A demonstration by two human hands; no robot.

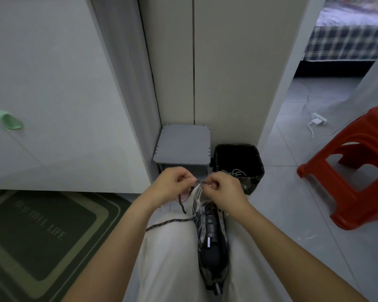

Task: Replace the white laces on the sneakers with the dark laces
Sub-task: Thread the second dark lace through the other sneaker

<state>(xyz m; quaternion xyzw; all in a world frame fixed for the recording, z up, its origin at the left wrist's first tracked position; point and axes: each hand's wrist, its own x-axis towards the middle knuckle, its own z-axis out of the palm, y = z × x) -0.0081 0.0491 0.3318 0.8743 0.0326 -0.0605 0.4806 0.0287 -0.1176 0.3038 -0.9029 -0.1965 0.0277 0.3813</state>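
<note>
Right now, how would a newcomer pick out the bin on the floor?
Start at the pale wall panel straight ahead. At its foot stand a grey flat-topped box and, right of it, the bin: square, black-lined, open-topped, with white cords lying inside.

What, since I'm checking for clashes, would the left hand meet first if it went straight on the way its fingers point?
Probably the right hand: the left hand points across at it, both pinching the dark lace above the sneaker, almost touching; depth is unclear.
</note>
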